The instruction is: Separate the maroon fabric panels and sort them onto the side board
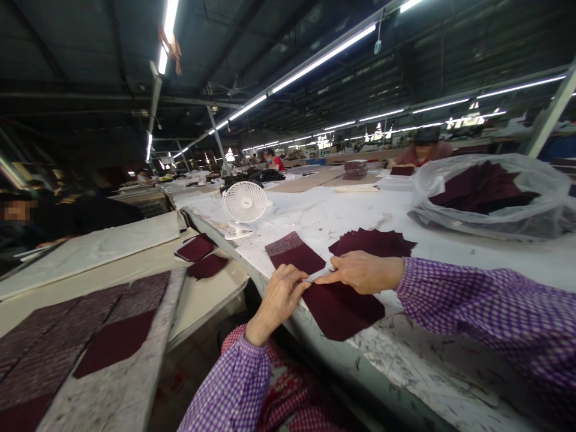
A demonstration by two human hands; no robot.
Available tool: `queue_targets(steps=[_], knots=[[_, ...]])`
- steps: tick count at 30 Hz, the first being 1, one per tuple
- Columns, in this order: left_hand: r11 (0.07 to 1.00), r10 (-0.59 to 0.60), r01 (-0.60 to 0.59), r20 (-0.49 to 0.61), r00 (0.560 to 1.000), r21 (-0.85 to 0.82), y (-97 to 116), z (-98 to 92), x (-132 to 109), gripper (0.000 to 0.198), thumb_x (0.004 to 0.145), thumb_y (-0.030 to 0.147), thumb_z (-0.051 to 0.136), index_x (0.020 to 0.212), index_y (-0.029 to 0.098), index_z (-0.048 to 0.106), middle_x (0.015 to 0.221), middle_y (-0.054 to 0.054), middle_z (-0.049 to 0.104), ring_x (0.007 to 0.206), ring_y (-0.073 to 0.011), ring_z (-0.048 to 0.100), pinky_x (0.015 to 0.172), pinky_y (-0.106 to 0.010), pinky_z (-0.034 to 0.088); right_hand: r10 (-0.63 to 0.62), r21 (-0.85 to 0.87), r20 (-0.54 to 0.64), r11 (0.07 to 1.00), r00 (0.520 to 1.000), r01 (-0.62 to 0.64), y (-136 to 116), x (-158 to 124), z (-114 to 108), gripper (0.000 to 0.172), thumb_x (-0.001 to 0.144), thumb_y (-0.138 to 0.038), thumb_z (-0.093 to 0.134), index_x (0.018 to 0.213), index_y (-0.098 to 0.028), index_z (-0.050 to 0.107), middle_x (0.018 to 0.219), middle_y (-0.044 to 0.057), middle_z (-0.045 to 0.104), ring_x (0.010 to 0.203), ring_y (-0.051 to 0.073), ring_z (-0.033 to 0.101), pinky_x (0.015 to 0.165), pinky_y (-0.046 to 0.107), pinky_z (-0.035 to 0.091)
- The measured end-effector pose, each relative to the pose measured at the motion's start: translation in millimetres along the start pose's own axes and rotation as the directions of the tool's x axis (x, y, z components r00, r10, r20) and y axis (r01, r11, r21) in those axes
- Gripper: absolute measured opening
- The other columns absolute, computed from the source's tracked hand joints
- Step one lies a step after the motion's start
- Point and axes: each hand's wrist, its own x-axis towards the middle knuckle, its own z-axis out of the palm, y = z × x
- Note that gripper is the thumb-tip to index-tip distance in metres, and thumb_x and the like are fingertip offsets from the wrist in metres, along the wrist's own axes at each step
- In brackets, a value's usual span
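Head view: my left hand (pixel 279 297) has thumb and fingers brought together, seemingly pinching the far left edge of a dark red cloth piece (pixel 344 312) by the near edge of the table (pixel 387 219). My right hand (pixel 362 270) rests a straight forefinger at that edge; whether it pinches too, I can't tell. I judge this piece to be partway worked. Beyond lie a two-tone piece (pixel 294 252), left, and a fanned stack (pixel 373 242), right; which is finished and which is left to do, I can't tell.
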Motion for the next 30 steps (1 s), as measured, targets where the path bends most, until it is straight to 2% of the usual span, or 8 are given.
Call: queue_targets(steps=[3,5,10,16,19,24,27,30], knots=[[0.997,-0.05,0.049,-0.009,0.999,-0.068,-4.1,-1.1,-4.8,0.015,0.087,0.026,0.052,0.086,0.02,0.066,0.085,-0.003,0.059,0.083,-0.0172,0.05,0.075,-0.032,0.04,0.0,-0.023,0.004,1.0,1.0,0.0,-0.2,-0.1,-0.4,0.066,0.079,-0.01,0.044,0.139,-0.038,0.034,0.094,0.008,0.055,0.072,0.017,0.055,0.059,0.026,0.034],[0.999,-0.035,0.034,-0.012,0.999,-0.024,-3.2,-2.0,-7.1,0.018,0.088,0.026,0.05,0.081,0.02,0.066,0.083,-0.003,0.06,0.082,-0.0172,0.049,0.075,-0.032,0.039,0.0,-0.041,0.012,0.999,1.0,0.0,-1.4,-0.7,-2.2,0.068,0.079,-0.009,0.044,0.139,-0.037,0.033,0.094,0.008,0.055,0.072,0.018,0.056,0.059,0.027,0.033],[0.993,0.042,-0.037,-0.047,0.998,0.112,0.1,-0.6,-12.1,0.028,0.093,0.029,0.04,0.085,0.021,0.066,0.082,-0.004,0.06,0.081,-0.0175,0.048,0.075,-0.033,0.038,-0.011,-0.073,0.014,0.997,1.0,0.012,-7.1,-1.9,-7.8,0.071,0.078,-0.005,0.042,0.14,-0.038,0.032,0.093,0.01,0.057,0.068,0.018,0.055,0.059,0.028,0.032],[1.0,0.001,-0.001,-0.111,0.994,0.001,-6.1,6.1,-14.3,0.026,0.091,0.031,0.044,0.084,0.021,0.067,0.081,-0.004,0.059,0.08,-0.0162,0.05,0.073,-0.03,0.04,-0.028,-0.095,-0.002,0.995,1.0,0.028,-8.6,3.4,-11.1,0.07,0.078,-0.005,0.043,0.138,-0.039,0.034,0.093,0.01,0.058,0.062,0.016,0.053,0.054,0.026,0.028],[0.996,-0.019,0.011,-0.096,0.995,-0.084,-6.6,2.9,-14.3,0.022,0.09,0.031,0.048,0.084,0.02,0.067,0.082,-0.003,0.06,0.081,-0.016,0.05,0.075,-0.029,0.041,-0.046,-0.1,0.033,0.994,0.998,0.049,-8.2,8.1,-15.9,0.067,0.079,-0.007,0.043,0.138,-0.039,0.035,0.094,0.01,0.059,0.06,0.014,0.051,0.052,0.025,0.025],[0.957,-0.133,0.099,-0.108,0.985,-0.274,-3.8,-4.5,-17.1,0.016,0.089,0.026,0.049,0.088,0.018,0.062,0.083,-0.003,0.06,0.082,-0.0159,0.052,0.076,-0.029,0.042,-0.06,-0.096,0.07,0.993,0.996,0.066,-7.4,10.7,-21.7,0.067,0.08,-0.007,0.042,0.139,-0.039,0.032,0.092,0.01,0.059,0.056,0.012,0.046,0.051,0.025,0.023],[0.96,-0.146,0.118,-0.097,0.984,-0.253,-2.2,-3.7,-16.7,0.007,0.084,0.018,0.054,0.084,0.018,0.061,0.082,-0.002,0.059,0.082,-0.0165,0.051,0.076,-0.03,0.042,-0.066,-0.08,0.057,0.994,0.996,0.07,-5.7,10.5,-19.8,0.069,0.079,-0.007,0.043,0.139,-0.039,0.033,0.09,0.008,0.059,0.055,0.011,0.043,0.051,0.025,0.023],[0.978,-0.113,0.095,-0.093,0.989,-0.186,-1.3,-2.1,-14.6,0.012,0.083,0.012,0.051,0.08,0.018,0.061,0.083,-0.002,0.059,0.083,-0.0168,0.051,0.078,-0.03,0.042,-0.107,-0.043,-0.022,0.993,0.994,0.106,-2.2,11.4,-15.7,0.067,0.075,-0.005,0.046,0.135,-0.035,0.042,0.081,0.006,0.058,0.053,0.011,0.042,0.051,0.025,0.026]])
